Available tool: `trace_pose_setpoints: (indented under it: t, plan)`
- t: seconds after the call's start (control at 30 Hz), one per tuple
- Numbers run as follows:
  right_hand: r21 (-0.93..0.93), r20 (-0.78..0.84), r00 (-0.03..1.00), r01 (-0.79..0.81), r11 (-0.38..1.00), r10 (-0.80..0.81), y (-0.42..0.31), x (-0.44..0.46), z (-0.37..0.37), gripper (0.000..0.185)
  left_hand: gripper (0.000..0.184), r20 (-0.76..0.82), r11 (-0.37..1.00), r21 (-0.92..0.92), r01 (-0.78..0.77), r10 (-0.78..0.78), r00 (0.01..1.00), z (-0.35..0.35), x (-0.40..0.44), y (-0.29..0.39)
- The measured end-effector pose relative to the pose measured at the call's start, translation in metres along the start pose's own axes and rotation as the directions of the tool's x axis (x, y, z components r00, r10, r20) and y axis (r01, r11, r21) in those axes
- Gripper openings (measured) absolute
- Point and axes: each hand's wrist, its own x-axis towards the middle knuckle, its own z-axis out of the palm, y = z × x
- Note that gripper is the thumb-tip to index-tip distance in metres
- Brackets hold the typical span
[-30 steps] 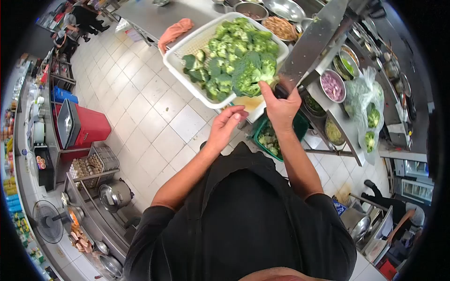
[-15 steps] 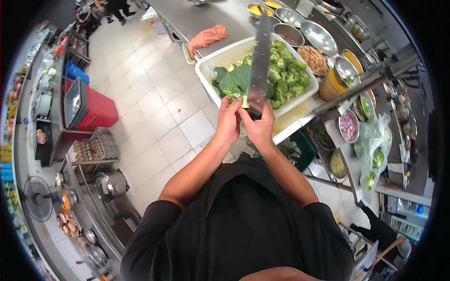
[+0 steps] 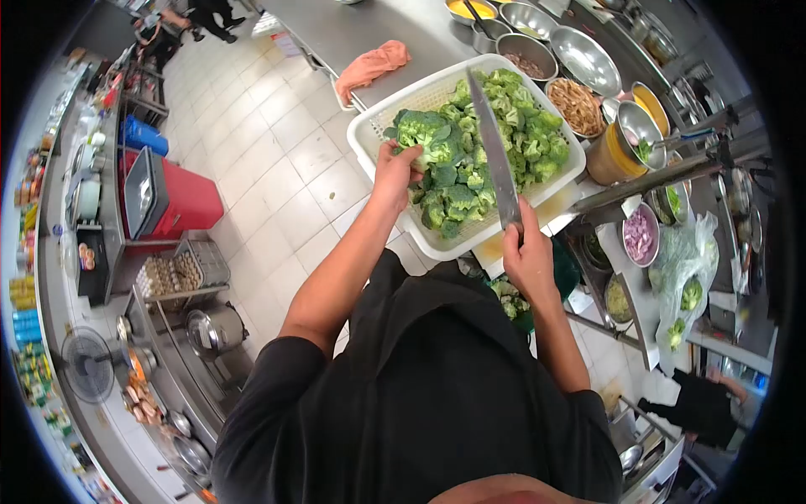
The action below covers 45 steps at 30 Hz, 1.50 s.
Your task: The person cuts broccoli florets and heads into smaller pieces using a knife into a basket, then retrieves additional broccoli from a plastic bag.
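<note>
My left hand (image 3: pixel 395 178) grips a large broccoli head (image 3: pixel 421 131) by its pale stalk side, over the left part of a white plastic basket (image 3: pixel 359 139). Cut broccoli florets (image 3: pixel 525 126) fill much of that basket. In my right hand (image 3: pixel 532 259) is the handle of a big kitchen knife (image 3: pixel 497 155). Its long blade points away from me, above the florets and apart from the broccoli head.
An orange cloth (image 3: pixel 372 70) lies on the steel counter left of the basket. Metal bowls of ingredients (image 3: pixel 576 107) crowd the right, beside a steel rail (image 3: pixel 613 186). A green bin (image 3: pixel 564 270) stands below. Another person (image 3: pixel 701 407) is at lower right.
My hands have moved apart: the left went forward with the broccoli head, the right drew back to the right with the knife. The blade no longer hangs in front of the broccoli head.
</note>
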Motion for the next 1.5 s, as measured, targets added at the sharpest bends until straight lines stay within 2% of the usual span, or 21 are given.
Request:
trace_pose_setpoints:
  t: [0.1, 0.13, 0.23, 0.27, 0.37, 0.4, 0.47, 0.73, 1.17, 1.27, 1.37, 1.43, 1.5]
  plan:
    - [-0.15, 0.09, 0.991, -0.083, 0.985, 0.097, -0.023, -0.019, -0.001, 0.059, 0.04, 0.022, 0.992, 0.123, -0.026, 0.023, 0.999, 0.002, 0.026, -0.004]
    - [-0.177, 0.07, 0.993, -0.081, 0.981, 0.094, -0.027, -0.025, 0.004, 0.065, 0.04, 0.029, 0.987, 0.157, -0.03, 0.025, 0.999, 0.0, 0.033, -0.008]
    - [-0.317, 0.06, 0.987, -0.126, 0.94, 0.152, -0.041, -0.04, 0.013, 0.068, 0.043, 0.082, 0.996, 0.037, 0.085, -0.087, 0.993, -0.006, 0.06, -0.012]
    - [-0.359, 0.054, 0.984, -0.14, 0.923, 0.17, -0.046, -0.042, 0.017, 0.069, 0.041, 0.081, 0.99, 0.056, 0.133, -0.137, 0.987, -0.009, 0.068, -0.012]
    - [-0.428, 0.072, 0.956, -0.226, 0.875, 0.283, -0.059, -0.043, 0.031, 0.069, 0.052, 0.098, 0.984, 0.004, 0.178, -0.177, 0.979, -0.013, 0.072, 0.002]
    - [-0.447, 0.063, 0.955, -0.232, 0.864, 0.289, -0.059, -0.043, 0.038, 0.069, 0.061, 0.1, 0.98, -0.004, 0.199, -0.197, 0.975, -0.012, 0.073, 0.006]
    - [-0.487, 0.051, 0.955, -0.233, 0.842, 0.293, -0.056, -0.041, 0.054, 0.069, 0.062, 0.161, 0.975, 0.027, 0.219, -0.221, 0.962, -0.017, 0.083, 0.004]
    - [-0.545, 0.05, 0.942, -0.253, 0.799, 0.332, -0.078, -0.027, 0.084, 0.069, 0.057, 0.261, 0.963, 0.031, 0.267, -0.266, 0.928, -0.025, 0.092, 0.011]
    - [-0.671, 0.121, 0.913, -0.214, 0.71, 0.39, -0.084, 0.006, 0.098, 0.08, 0.049, 0.209, 0.966, 0.12, 0.228, -0.249, 0.946, -0.023, 0.094, 0.006]
    - [-0.688, 0.115, 0.932, -0.174, 0.704, 0.343, -0.066, 0.009, 0.104, 0.084, 0.051, 0.219, 0.97, 0.142, 0.199, -0.227, 0.949, -0.021, 0.095, 0.007]
    - [-0.621, 0.116, 0.924, -0.219, 0.753, 0.365, -0.068, 0.009, 0.098, 0.078, 0.054, 0.217, 0.974, 0.125, 0.19, -0.214, 0.952, -0.022, 0.096, 0.005]
    - [-0.508, 0.1, 0.927, -0.264, 0.82, 0.361, -0.076, 0.003, 0.088, 0.073, 0.056, 0.205, 0.978, 0.129, 0.162, -0.186, 0.961, -0.02, 0.09, 0.007]
    - [-0.427, 0.094, 0.913, -0.323, 0.845, 0.397, -0.089, -0.005, 0.079, 0.069, 0.058, 0.219, 0.982, 0.168, 0.08, -0.117, 0.969, -0.021, 0.085, 0.01]
